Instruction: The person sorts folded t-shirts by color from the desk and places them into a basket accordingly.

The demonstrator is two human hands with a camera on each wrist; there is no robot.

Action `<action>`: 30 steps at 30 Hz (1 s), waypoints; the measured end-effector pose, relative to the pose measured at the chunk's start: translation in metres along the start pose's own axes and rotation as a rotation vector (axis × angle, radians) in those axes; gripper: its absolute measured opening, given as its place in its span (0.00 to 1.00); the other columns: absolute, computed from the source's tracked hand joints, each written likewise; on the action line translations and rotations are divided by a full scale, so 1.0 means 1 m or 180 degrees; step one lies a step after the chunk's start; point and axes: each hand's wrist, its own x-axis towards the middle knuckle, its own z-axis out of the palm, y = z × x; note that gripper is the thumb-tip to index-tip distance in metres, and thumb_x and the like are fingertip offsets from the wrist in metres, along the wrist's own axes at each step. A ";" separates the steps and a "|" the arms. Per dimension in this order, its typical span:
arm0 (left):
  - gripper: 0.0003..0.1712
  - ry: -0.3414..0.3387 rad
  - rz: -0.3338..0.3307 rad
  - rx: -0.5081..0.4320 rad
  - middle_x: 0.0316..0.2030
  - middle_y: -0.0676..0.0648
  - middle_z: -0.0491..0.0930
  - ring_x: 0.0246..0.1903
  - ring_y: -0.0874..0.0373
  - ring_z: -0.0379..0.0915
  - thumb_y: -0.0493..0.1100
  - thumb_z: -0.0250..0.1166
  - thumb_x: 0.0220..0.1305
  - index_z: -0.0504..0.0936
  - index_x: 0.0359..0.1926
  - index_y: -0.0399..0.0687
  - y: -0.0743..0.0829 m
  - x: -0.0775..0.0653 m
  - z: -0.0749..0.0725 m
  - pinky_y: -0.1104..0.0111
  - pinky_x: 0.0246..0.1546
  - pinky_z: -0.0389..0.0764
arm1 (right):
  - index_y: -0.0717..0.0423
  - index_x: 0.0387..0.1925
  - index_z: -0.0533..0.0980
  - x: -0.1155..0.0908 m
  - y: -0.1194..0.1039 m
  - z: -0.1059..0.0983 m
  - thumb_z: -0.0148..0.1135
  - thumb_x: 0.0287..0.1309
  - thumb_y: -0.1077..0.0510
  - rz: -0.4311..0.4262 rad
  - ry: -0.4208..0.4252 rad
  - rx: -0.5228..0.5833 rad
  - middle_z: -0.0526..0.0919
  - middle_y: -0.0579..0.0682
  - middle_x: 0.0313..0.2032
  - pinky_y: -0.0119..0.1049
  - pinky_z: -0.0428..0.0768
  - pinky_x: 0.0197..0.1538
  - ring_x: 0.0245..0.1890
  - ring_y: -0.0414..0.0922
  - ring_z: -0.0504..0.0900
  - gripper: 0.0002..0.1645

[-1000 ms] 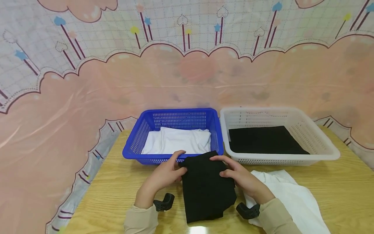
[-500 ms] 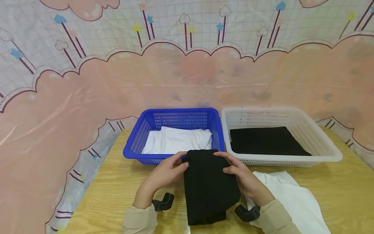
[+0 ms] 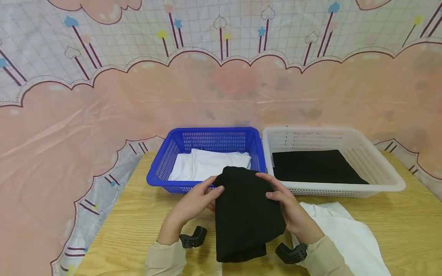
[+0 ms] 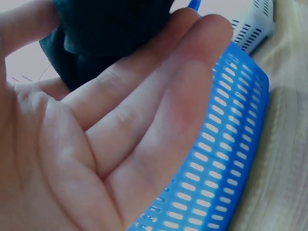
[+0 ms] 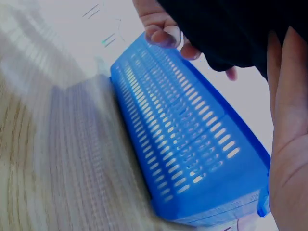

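A folded black garment [image 3: 246,214] hangs between my two hands in front of the baskets, its top edge overlapping the blue basket's front rim. My left hand [image 3: 197,201] pinches its upper left side, thumb on the near face and the other fingers behind. At the upper right side my right hand [image 3: 288,205] grips it the same way. In the left wrist view the dark cloth [image 4: 110,29] sits between thumb and fingers. The right wrist view has the cloth [image 5: 221,33] up against the fingers, with the blue basket [image 5: 183,130] beyond.
The blue basket holds folded white cloth [image 3: 214,163]. Beside it on the right, a white basket [image 3: 383,176] contains folded black cloth [image 3: 314,165]. A crumpled white cloth [image 3: 345,234] lies on the wooden table [image 3: 121,237] by my right forearm. Behind hangs a printed curtain [image 3: 193,99].
Both hands have raised the black garment and shifted it slightly toward the blue basket. Its top edge now covers part of the front rim and the white cloth inside.
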 end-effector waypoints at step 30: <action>0.28 0.0203 0.0946 -0.0092 0.63 0.54 0.56 0.53 0.56 0.66 0.45 0.50 0.66 0.56 0.66 0.60 0.044 -0.013 -0.006 0.62 0.48 0.70 | 0.41 0.67 0.51 0.015 -0.022 0.015 0.38 0.67 0.63 -0.0681 0.0757 0.0094 0.66 0.50 0.58 0.34 0.79 0.36 0.39 0.43 0.79 0.29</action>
